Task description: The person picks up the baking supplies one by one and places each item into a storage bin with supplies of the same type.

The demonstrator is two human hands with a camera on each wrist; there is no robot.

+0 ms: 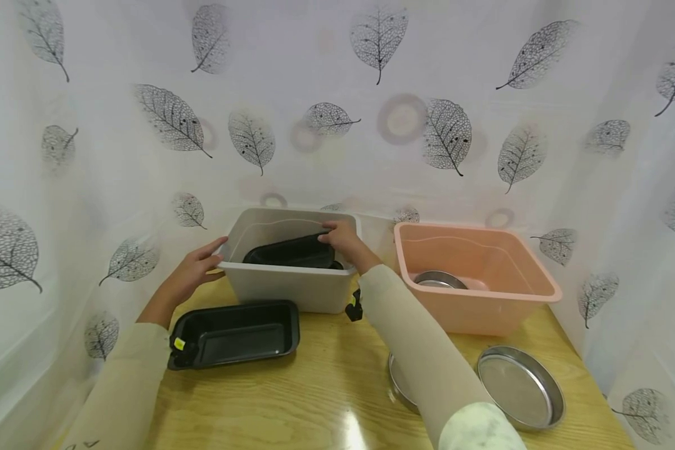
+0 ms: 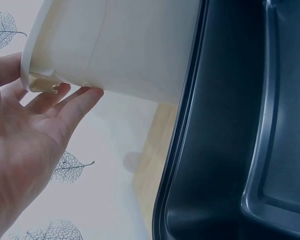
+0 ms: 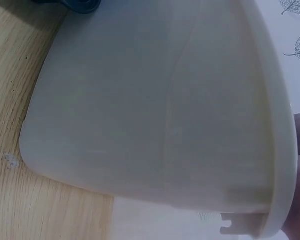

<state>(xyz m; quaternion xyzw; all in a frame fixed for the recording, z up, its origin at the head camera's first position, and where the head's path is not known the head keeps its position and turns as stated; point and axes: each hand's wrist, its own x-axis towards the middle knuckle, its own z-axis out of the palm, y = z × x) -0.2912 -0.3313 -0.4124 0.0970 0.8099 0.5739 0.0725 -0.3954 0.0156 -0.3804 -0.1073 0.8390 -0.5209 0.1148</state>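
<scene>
Your left hand is at the left end of the pale tub, with its fingers gripping the rim. One digit lies over the lip, and the others reach under it and touch the outer wall. Your right hand reaches over the right end of the same tub and pinches the raised right end of the black pan; the lower part of that grip is hidden. The pan lies inside the tub, tilted, with its left end lower and its right end up against your right fingers. It is well apart from your left fingers, on the inner side of the rim they hold. A bit of another dark thing shows below the pan's right end, too small to make out.

On the bench, just in front of the tub, a second black pan lies flat and open side up, below your left wrist. To your right stands the pink tub, with a round metal tin inside. In front of it, one shallow tin lies on the bench, and another tin is partly covered by your right sleeve. A leaf-patterned curtain hangs behind.
</scene>
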